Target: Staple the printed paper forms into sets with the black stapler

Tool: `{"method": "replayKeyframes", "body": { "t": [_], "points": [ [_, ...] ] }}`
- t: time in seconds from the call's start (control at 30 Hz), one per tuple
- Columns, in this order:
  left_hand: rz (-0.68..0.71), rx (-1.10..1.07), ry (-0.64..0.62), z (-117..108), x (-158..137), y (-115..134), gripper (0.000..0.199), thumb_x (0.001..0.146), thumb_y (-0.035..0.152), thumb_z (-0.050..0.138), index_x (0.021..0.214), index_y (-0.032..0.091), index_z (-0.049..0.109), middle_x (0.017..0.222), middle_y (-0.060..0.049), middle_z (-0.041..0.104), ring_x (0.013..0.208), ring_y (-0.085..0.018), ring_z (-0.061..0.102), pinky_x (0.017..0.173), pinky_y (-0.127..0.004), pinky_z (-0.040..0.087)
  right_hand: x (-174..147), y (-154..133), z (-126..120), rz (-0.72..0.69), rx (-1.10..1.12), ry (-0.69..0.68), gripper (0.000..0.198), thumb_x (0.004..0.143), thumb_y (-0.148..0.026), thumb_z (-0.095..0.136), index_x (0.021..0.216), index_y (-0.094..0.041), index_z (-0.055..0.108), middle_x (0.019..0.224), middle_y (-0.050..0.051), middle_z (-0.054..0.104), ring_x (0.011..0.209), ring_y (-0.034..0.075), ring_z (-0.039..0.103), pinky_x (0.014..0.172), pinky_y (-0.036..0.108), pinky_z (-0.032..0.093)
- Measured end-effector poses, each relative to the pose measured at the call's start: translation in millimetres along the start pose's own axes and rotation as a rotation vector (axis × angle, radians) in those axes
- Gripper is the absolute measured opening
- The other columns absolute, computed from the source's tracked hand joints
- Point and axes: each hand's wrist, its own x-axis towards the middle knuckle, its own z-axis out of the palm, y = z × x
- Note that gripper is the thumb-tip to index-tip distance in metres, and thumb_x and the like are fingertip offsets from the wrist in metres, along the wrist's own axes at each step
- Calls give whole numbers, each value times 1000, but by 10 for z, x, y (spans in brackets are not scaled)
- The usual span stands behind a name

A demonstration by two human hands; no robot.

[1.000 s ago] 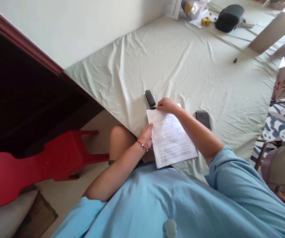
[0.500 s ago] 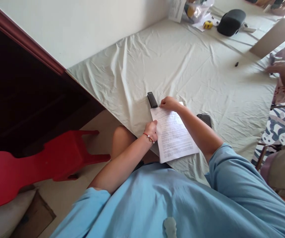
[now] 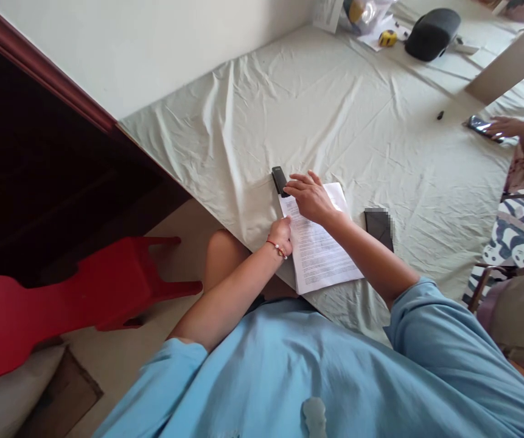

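Observation:
A stack of printed paper sheets (image 3: 323, 258) lies near the table's front edge. My left hand (image 3: 281, 234), with a bracelet at the wrist, is closed on the stack's left edge. Above the upper part of the sheets is my right hand (image 3: 308, 198), its fingers apart and pointing left. Those fingertips are beside a black stapler (image 3: 279, 177), which sits at the top left corner of the stack; whether they touch it, I cannot tell. My right hand hides part of the top sheet.
Right of the sheets lies a dark flat object (image 3: 378, 228), partly blurred out. Across the table are a yellow tape measure (image 3: 387, 39), a black cap-like object (image 3: 433, 34) and a board (image 3: 510, 67). Another person's hand (image 3: 506, 126) is on a phone (image 3: 485, 129). A red chair (image 3: 120, 280) stands left.
My right hand has opened from a pinch at the top edge of the sheets and moved toward the stapler. The other person's phone now lies flatter on the table.

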Motion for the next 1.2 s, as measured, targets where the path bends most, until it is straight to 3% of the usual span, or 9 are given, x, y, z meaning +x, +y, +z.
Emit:
{"method": "replayKeyframes", "body": {
  "t": [0.23, 0.33, 0.5, 0.6, 0.7, 0.77, 1.0, 1.13, 1.2],
  "points": [
    [63, 65, 23, 29, 71, -47, 21, 94, 10, 47, 81, 15, 62, 65, -3, 63, 81, -22, 72, 92, -38, 56, -110, -134, 67, 90, -22, -69, 52, 93, -5, 46, 138, -23, 65, 147, 6, 62, 142, 26, 47, 126, 54, 15],
    [72, 120, -2, 17, -23, -33, 23, 94, 8, 45, 79, 15, 61, 64, -3, 65, 81, -22, 73, 91, -39, 58, -86, -116, 26, 150, 38, -9, 48, 95, -8, 44, 132, -25, 69, 142, 3, 66, 137, 26, 51, 123, 51, 24],
    [-4, 204, -35, -242, -235, -51, 26, 98, 11, 45, 81, 13, 64, 70, -9, 70, 87, -24, 74, 91, -39, 58, -179, -1, -122, 344, 49, 93, 41, 100, -23, 44, 133, -17, 68, 134, 13, 69, 134, 29, 52, 112, 47, 36],
    [11, 197, -90, -468, -317, -98, 23, 98, 13, 48, 89, 10, 68, 81, -12, 74, 92, -24, 74, 95, -40, 57, -325, 111, -210, 420, -2, -59, 38, 101, -32, 44, 117, -17, 75, 119, 14, 74, 129, 32, 54, 110, 48, 36],
    [44, 169, -128, -621, -365, -132, 19, 97, 14, 52, 93, 10, 70, 86, -12, 76, 96, -24, 74, 98, -40, 56, -429, 200, -252, 369, 37, -250, 40, 102, -35, 41, 100, -18, 77, 105, 10, 76, 113, 28, 61, 103, 41, 39],
    [59, 154, -117, -670, -382, -136, 15, 95, 15, 56, 94, 11, 70, 87, -12, 76, 99, -24, 73, 99, -40, 55, -428, 223, -249, 361, 56, -274, 39, 102, -34, 41, 101, -19, 77, 103, 9, 75, 107, 25, 63, 100, 37, 41],
    [97, 182, -65, -720, -380, -112, 10, 90, 17, 60, 86, 12, 67, 83, -10, 75, 100, -26, 73, 96, -39, 56, 97, 106, -136, 522, 152, -116, 45, 102, -38, 43, 136, -15, 62, 124, 14, 71, 112, 27, 66, 96, 38, 47],
    [92, 229, -67, -724, -379, -115, 9, 86, 21, 65, 83, 12, 65, 74, -9, 72, 92, -27, 74, 90, -40, 57, 525, -14, -55, 554, 162, -163, 71, 99, -54, 49, 154, -10, 40, 134, 20, 66, 121, 33, 63, 98, 43, 48],
    [101, 242, -60, -718, -384, -118, 9, 87, 21, 63, 84, 12, 65, 73, -8, 71, 88, -26, 73, 88, -40, 58, 678, -69, 0, 554, 113, -207, 70, 97, -53, 53, 149, -6, 42, 136, 24, 64, 123, 36, 62, 98, 43, 49]
  ]
}}
